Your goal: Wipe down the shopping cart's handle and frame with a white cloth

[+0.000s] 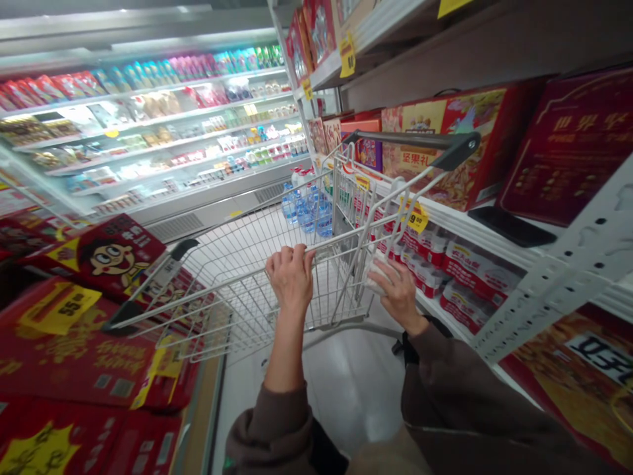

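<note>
A wire shopping cart (247, 277) stands sideways across the aisle in front of me, its dark handle bar (415, 138) toward the right-hand shelf. My left hand (291, 274) is closed over the top rim of the cart's near side, fingers curled around the wire. Beside the cart's frame, my right hand (398, 290) is closed on a crumpled white cloth or wipe (380, 274), pressed near the wires at the handle end. Which of the two materials it is, I cannot tell. Only bare floor shows through the basket's mesh.
Red gift boxes (74, 343) are stacked close on the left. To the right, a white shelf (524, 290) carries boxed goods and shrink-wrapped bottles (465, 290). A dark flat object (512, 227) lies on that shelf. Large water bottles (309, 208) stand beyond the cart, before a lit refrigerated display (163, 165).
</note>
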{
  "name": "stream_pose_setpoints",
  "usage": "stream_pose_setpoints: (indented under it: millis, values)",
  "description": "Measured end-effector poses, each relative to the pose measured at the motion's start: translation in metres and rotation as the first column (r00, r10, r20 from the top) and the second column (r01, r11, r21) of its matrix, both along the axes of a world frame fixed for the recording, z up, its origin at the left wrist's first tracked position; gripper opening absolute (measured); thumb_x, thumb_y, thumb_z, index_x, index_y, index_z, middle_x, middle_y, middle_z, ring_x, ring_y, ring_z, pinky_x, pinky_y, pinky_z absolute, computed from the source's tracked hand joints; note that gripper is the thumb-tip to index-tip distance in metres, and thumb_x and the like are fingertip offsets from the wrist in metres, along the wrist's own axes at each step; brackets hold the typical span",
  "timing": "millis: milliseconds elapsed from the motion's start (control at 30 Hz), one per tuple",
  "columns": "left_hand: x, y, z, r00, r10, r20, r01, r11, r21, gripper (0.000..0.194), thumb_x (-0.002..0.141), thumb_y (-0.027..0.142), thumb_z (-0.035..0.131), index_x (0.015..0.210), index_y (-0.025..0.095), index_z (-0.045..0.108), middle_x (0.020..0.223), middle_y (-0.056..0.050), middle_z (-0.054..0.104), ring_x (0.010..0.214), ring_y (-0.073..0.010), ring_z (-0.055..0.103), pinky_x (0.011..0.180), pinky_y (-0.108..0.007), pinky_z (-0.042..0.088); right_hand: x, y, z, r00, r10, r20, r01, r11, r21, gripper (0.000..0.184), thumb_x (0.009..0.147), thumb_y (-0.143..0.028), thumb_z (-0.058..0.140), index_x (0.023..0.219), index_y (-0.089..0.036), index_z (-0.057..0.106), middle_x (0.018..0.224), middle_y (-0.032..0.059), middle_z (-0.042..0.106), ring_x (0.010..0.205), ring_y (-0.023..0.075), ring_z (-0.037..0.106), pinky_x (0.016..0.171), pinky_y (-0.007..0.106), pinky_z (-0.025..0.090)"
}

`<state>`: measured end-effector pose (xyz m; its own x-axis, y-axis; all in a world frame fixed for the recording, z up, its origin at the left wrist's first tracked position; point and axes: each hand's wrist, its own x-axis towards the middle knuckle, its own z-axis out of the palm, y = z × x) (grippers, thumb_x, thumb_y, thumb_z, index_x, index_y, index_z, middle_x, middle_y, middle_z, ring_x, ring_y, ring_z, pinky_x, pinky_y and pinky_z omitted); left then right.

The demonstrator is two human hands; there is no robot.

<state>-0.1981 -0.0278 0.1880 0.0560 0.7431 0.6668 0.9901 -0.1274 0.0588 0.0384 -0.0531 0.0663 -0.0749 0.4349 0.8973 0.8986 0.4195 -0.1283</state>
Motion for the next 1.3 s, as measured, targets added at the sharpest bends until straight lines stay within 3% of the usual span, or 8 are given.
stream_pose_setpoints:
  millis: [133,300,433,567,700,867,1067,1300]
  values:
    - [0.025,-0.007,-0.034,0.976,-0.085,0.199,0.049,0.983,0.176,0.049,0.1,0.044,0.044,0.145,0.025,0.047,0.151,-0.015,0.038,0.147,-0.0336,0.025,0.121,-0.058,0.018,-0.008,0.003,0.035,0.976,-0.08,-0.202,0.11,0.983,0.144,0.055,0.074,0.0,0.053,0.119,-0.028,0.068,0.143,0.0001,0.057,0.13,0.0246,0.046,0.106,0.043,0.044]
    - [0.049,-0.022,-0.067,0.947,-0.202,0.249,0.15,0.966,0.212,0.051,0.1,0.035,0.046,0.15,0.025,0.042,0.165,-0.014,0.017,0.156,-0.0335,0.006,0.123,-0.06,0.018,-0.028,0.008,0.051,0.98,-0.095,-0.176,0.11,0.991,0.082,0.055,0.077,-0.001,0.052,0.122,-0.028,0.066,0.146,0.0017,0.055,0.131,0.024,0.045,0.107,0.042,0.041]
    - [0.023,-0.02,-0.051,0.955,-0.138,0.262,0.075,0.968,0.238,0.049,0.099,0.033,0.049,0.147,0.025,0.046,0.163,-0.014,0.027,0.156,-0.0325,0.01,0.123,-0.061,0.016,-0.034,-0.004,0.043,0.992,0.008,-0.126,0.001,0.997,0.075,0.054,0.074,-0.001,0.052,0.118,-0.029,0.067,0.138,0.0004,0.061,0.123,0.0223,0.053,0.103,0.04,0.044]
    - [-0.011,-0.008,-0.024,0.972,-0.08,0.222,0.027,0.973,0.231,0.037,0.101,0.034,0.043,0.131,0.024,0.063,0.123,-0.01,0.064,0.134,-0.026,0.047,0.123,-0.054,0.021,-0.038,-0.005,0.076,0.984,-0.085,-0.154,0.108,0.984,0.144,0.049,0.081,-0.006,0.056,0.123,-0.03,0.065,0.144,0.002,0.056,0.138,0.0273,0.042,0.11,0.048,0.038]
    - [-0.017,-0.003,-0.014,0.988,-0.022,0.152,-0.012,0.975,0.222,0.032,0.1,0.039,0.046,0.114,0.028,0.073,0.094,-0.007,0.065,0.095,-0.0218,0.056,0.102,-0.041,0.042,-0.076,0.006,0.107,0.983,-0.175,-0.048,0.178,0.98,0.083,0.037,0.086,-0.009,0.057,0.12,-0.024,0.065,0.142,0.0081,0.058,0.142,0.0283,0.04,0.114,0.05,0.035]
    - [-0.02,-0.01,-0.012,0.995,-0.032,0.098,0.016,0.987,0.16,0.032,0.1,0.027,0.045,0.121,0.029,0.07,0.097,-0.007,0.066,0.094,-0.0222,0.054,0.095,-0.038,0.04,-0.125,0.011,0.109,0.997,-0.019,0.071,0.01,0.993,0.118,0.029,0.09,-0.01,0.054,0.112,-0.024,0.066,0.129,0.0071,0.067,0.131,0.0231,0.052,0.11,0.043,0.039]
    - [-0.033,-0.019,-0.008,0.994,-0.097,0.051,0.093,0.993,0.074,0.045,0.097,0.015,0.047,0.134,0.036,0.06,0.105,-0.003,0.069,0.098,-0.0204,0.056,0.094,-0.035,0.042,-0.076,0.008,0.114,0.99,-0.086,0.109,0.078,0.994,0.078,0.036,0.078,-0.012,0.063,0.111,-0.027,0.067,0.124,0.0026,0.068,0.128,0.0266,0.051,0.116,0.049,0.03]
    - [-0.013,-0.025,-0.006,0.985,-0.1,0.14,0.089,0.993,0.083,0.041,0.095,0.012,0.052,0.126,0.035,0.065,0.106,-0.002,0.071,0.098,-0.0194,0.059,0.094,-0.035,0.043,-0.051,0.025,0.108,0.987,-0.126,0.104,0.108,0.981,0.159,0.041,0.071,-0.016,0.063,0.111,-0.022,0.065,0.117,0.0097,0.066,0.116,0.026,0.056,0.109,0.043,0.04]
